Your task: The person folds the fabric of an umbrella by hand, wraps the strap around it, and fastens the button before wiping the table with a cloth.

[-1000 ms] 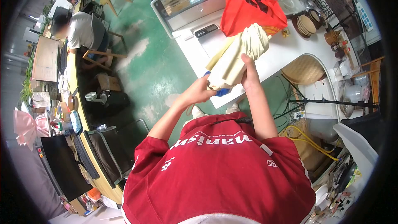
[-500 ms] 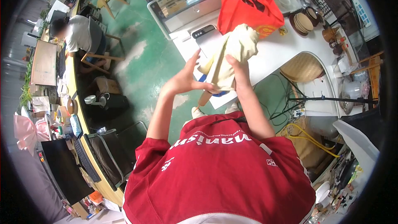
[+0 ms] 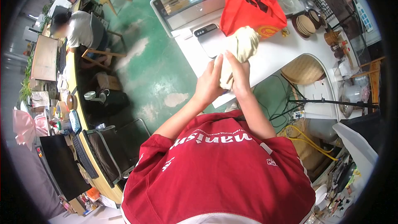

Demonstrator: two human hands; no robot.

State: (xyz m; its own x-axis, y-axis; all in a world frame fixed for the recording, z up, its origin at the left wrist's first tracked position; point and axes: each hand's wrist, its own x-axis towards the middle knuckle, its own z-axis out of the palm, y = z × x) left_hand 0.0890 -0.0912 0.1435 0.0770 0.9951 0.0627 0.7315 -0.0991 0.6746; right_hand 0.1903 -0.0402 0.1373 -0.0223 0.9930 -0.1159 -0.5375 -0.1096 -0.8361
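A pale yellow cloth bundle (image 3: 246,43) is held upright in front of me, between both hands, over the near edge of the white table (image 3: 273,56). My left hand (image 3: 210,82) presses round its left side, and my right hand (image 3: 240,74) wraps its right side, with the thumbs close together. The bundle's crumpled top sticks out above my fingers and its narrow lower end shows between the palms. Beyond it lie a grey-and-black device (image 3: 210,41) and a red bag (image 3: 253,14).
Wooden plates (image 3: 304,25) and a woven basket (image 3: 302,69) are at the right. A black stand (image 3: 331,101) and yellow cables (image 3: 309,140) stand lower right. At the left, a person (image 3: 83,31) sits by a long desk (image 3: 81,112).
My left hand has moved right and closed in on the cloth. The cloth is squeezed narrower, its loose left part gathered in, and the stick-like brown piece below it no longer shows.
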